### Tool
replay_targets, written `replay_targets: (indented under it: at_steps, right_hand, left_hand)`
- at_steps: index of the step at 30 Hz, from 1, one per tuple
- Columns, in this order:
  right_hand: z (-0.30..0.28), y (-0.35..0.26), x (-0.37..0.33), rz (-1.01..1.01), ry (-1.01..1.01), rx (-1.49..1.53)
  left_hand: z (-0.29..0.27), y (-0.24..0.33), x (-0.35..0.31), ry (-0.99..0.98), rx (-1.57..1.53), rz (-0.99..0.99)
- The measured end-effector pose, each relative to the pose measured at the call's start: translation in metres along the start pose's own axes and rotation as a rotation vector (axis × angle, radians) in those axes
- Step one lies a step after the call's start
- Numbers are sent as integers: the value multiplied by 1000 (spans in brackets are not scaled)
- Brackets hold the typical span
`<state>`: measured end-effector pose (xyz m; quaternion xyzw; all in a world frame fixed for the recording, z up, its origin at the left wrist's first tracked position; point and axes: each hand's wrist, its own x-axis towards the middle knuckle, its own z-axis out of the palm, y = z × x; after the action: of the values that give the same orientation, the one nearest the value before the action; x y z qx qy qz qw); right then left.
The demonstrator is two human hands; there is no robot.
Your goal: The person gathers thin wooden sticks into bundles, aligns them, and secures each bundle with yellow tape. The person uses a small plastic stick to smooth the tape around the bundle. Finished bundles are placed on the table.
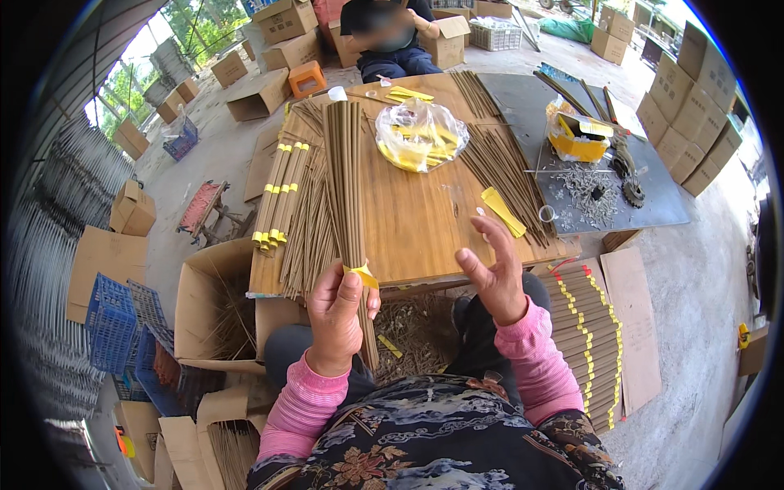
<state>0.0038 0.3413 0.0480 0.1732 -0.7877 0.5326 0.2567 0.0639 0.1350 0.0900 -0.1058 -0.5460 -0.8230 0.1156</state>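
My left hand (pixel 336 314) is closed round the lower part of a bundle of brown incense sticks (pixel 345 180), which stands nearly upright above the table's near edge. A yellow paper band (pixel 362 276) wraps the bundle at my fingers, its end sticking out to the right. My right hand (pixel 498 273) hangs to the right with its fingers apart and nothing in them. Beyond it on the wooden table (pixel 408 237) lies a yellow paper strip stack (pixel 503 212). Farther back sits a clear plastic bag (pixel 420 137) of yellow strips.
Banded bundles (pixel 282 194) and loose sticks (pixel 309 229) lie on the table's left, more sticks (pixel 498 175) on its right. A grey side table (pixel 665 208) bears a yellow box (pixel 580 139). Finished bundles (pixel 584 343) rest on floor cardboard. Another person (pixel 390 37) sits across.
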Motion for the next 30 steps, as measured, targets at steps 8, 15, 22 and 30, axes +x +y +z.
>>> replay_targets:
  at_steps: [8, 15, 22, 30]
  right_hand:
    - [41, -83, 11, -103, -462, 628]
    - [39, -94, 4, 99, -603, 1030]
    - [34, -87, 9, -221, -526, 697]
    - [34, -84, 10, 70, -685, 1014]
  left_hand:
    - [2, 6, -17, -96, 212, 93]
    - [3, 22, -26, -190, -22, 26]
    - [4, 29, -26, -295, -161, -72]
    - [2, 30, -24, -350, -329, -200]
